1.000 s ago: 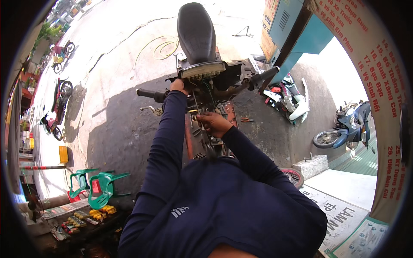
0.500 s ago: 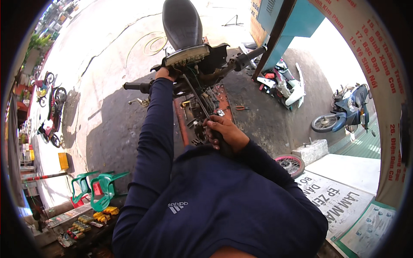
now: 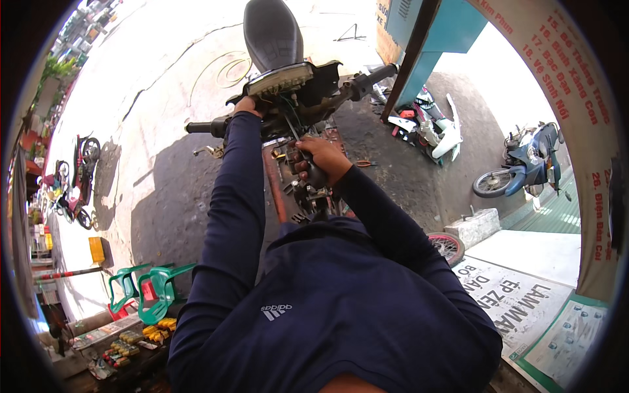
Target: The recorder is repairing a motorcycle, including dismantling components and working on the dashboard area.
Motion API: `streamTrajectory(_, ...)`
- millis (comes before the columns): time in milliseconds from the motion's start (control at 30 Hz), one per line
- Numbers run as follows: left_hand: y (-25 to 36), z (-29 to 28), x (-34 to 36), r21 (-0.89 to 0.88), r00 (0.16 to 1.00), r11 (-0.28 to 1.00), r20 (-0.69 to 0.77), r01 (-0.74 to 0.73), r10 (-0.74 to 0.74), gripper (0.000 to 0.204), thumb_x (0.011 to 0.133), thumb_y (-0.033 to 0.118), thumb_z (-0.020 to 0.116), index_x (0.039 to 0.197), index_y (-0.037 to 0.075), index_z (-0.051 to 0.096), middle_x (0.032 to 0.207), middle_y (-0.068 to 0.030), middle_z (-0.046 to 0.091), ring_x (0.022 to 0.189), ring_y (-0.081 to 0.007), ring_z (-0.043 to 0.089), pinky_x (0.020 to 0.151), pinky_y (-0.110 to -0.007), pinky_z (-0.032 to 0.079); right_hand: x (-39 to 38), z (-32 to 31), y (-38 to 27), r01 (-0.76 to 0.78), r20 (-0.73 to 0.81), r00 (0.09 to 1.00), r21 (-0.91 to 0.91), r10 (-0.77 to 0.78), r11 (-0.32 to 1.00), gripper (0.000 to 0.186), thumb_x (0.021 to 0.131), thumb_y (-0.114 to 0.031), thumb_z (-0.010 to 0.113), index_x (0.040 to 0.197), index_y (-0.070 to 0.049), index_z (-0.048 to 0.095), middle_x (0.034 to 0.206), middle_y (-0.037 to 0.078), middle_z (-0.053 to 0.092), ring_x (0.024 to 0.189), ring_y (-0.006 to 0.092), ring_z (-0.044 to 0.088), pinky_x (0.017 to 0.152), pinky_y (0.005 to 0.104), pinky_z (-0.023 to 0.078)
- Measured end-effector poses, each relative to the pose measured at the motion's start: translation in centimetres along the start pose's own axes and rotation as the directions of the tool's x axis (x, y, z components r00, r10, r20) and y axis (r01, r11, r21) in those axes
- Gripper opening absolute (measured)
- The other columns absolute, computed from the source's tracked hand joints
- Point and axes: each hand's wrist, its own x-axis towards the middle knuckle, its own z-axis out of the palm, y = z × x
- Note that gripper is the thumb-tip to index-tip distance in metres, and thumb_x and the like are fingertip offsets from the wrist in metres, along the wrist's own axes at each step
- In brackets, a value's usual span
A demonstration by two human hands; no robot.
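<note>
Perhaps, pushed askew, the tool (image 3: 293, 130) grasped by the right hand (image 3: 322, 158) could slip into the upper-centre light (image 3: 278, 81). What the left hand (image 3: 247, 106) grips, I cannot tell.

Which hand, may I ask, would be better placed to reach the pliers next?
Probably the right hand: it is nearer the pliers, though it grips a tool; the left hand is farther off, by the handlebar.

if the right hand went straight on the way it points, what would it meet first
Likely the dark handlebar assembly, which the tool in the right hand points toward, though depth there is hard to judge.
</note>
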Motion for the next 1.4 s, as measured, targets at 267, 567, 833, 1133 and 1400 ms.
streamTrajectory(267,4.0,-6.1,-3.5,0.274,0.984,0.946,0.011,-0.172,0.176,0.042,0.071,0.031,0.071,0.108,0.012,0.065,0.099,-0.0096,0.069,0.095,-0.0217,0.065,0.079,-0.031,0.051,1.0,0.0,-0.4,-0.009,-0.044,0.999,0.042,0.011,0.999,0.015,0.092,-0.015,0.047,0.1,-0.003,0.048,0.074,0.006,0.05,0.054,0.0124,0.048,0.046,0.0309,0.044)
streamTrajectory(567,4.9,-7.8,-3.4,0.31,0.919,0.871,0.229,-0.381,0.321,0.041,0.061,0.005,0.066,0.102,0.007,0.066,0.095,-0.0135,0.068,0.089,-0.0272,0.066,0.077,-0.033,0.053,3.7,-0.9,-0.4,0.0,0.007,1.0,0.211,-0.002,0.977,0.018,0.095,-0.014,0.042,0.106,-0.001,0.048,0.078,0.002,0.046,0.056,0.0076,0.042,0.046,0.0237,0.038)
streamTrajectory(833,6.8,-9.8,-5.1,0.24,0.883,0.869,0.31,-0.432,0.354,0.045,0.061,-0.007,0.06,0.103,0.007,0.067,0.096,-0.0143,0.067,0.087,-0.0284,0.066,0.075,-0.032,0.052,4.2,-2.3,0.6,-0.014,0.26,0.958,0.469,-0.123,0.883,0.02,0.095,-0.014,0.041,0.108,0.001,0.048,0.077,0.0,0.041,0.054,0.0049,0.04,0.043,0.0206,0.037)
streamTrajectory(1133,7.4,-9.4,-5.3,-0.614,0.913,0.734,0.408,0.29,-0.019,0.031,0.081,-0.002,0.056,0.11,0.006,0.065,0.088,-0.0076,0.068,0.071,-0.0204,0.063,0.062,-0.033,0.05,5.0,-1.6,-0.2,0.004,0.154,0.985,0.439,-0.08,0.899,0.019,0.095,-0.013,0.041,0.107,0.001,0.048,0.076,-0.001,0.042,0.053,0.004,0.039,0.043,0.0194,0.037)
streamTrajectory(1400,3.5,-4.0,-1.4,-0.76,0.905,0.513,0.415,0.399,-0.091,0.019,0.084,0.001,0.056,0.101,-0.002,0.064,0.085,-0.0087,0.065,0.062,-0.0176,0.055,0.055,-0.032,0.044,5.1,-0.1,0.1,0.035,0.142,0.984,0.457,-0.112,0.889,0.012,0.093,-0.012,0.043,0.099,-0.003,0.046,0.076,0.001,0.043,0.057,0.0069,0.041,0.049,0.0242,0.037)
